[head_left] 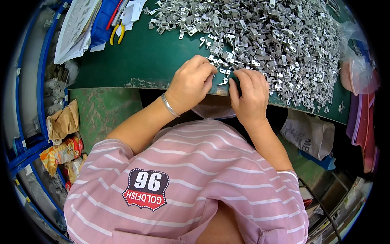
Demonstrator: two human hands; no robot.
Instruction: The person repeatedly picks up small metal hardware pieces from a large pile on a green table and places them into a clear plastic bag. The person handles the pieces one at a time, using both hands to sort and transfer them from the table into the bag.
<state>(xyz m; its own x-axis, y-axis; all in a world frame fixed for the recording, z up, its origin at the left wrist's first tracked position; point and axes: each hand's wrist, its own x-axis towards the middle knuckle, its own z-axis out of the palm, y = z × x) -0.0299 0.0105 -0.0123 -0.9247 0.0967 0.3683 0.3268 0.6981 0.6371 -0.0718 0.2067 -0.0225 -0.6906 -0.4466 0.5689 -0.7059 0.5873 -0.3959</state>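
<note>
A large heap of small bent silver metal brackets [260, 36], each with a hole, spreads over the green tabletop. My left hand [191, 81], a silver bangle at its wrist, is at the table's front edge by the heap. Its fingers are pinched, with a bit of metal showing at the tips, seemingly a small metal bracket. Just to the right is my right hand [252, 95], fingers curled and thumb close to the forefinger; whatever lies between them is hidden. A few loose brackets [224, 71] lie on the table between my two hands.
Papers [77, 28], a blue tray [102, 24] and yellow-handled pliers [118, 34] lie at the table's far left. Blue shelving [42, 81] stands left, with crumpled bags [63, 122] beside it. At right are a clear plastic bag [359, 53] and a grey sack [310, 132] below the edge.
</note>
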